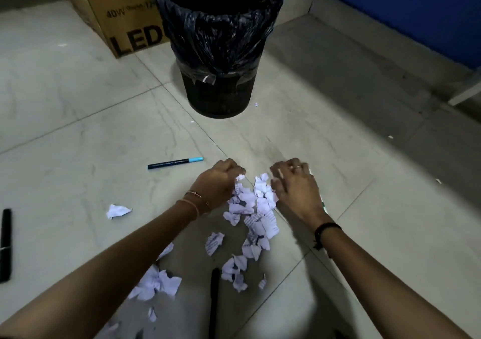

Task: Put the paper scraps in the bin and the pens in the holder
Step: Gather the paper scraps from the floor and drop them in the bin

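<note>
Nearest you, torn paper scraps (156, 284) litter the tiled floor (78, 135) between your forearms, and a black pen (214, 302) lies among them, pointing away from you. Another black pen (5, 245) sits at the far left edge. Further out, the thickest run of scraps (256, 208) lies between your hands. Your left hand (218, 182) is curled nearly closed with white paper showing at its fingertips, so it appears to have pinched up a scrap. Your right hand (294, 185) is loosely cupped over the pile's right side; I cannot tell whether it has hold of anything. One stray scrap (118, 210) lies apart to the left. Beyond your hands rests a blue-capped pen (175, 162), then the black lined bin (217, 39), with a cardboard box (125, 18) behind it. No holder is in view. You seem to be on the scrap-gathering step: next, rake the pile together, close both hands around it and carry it over the bin's rim.
</note>
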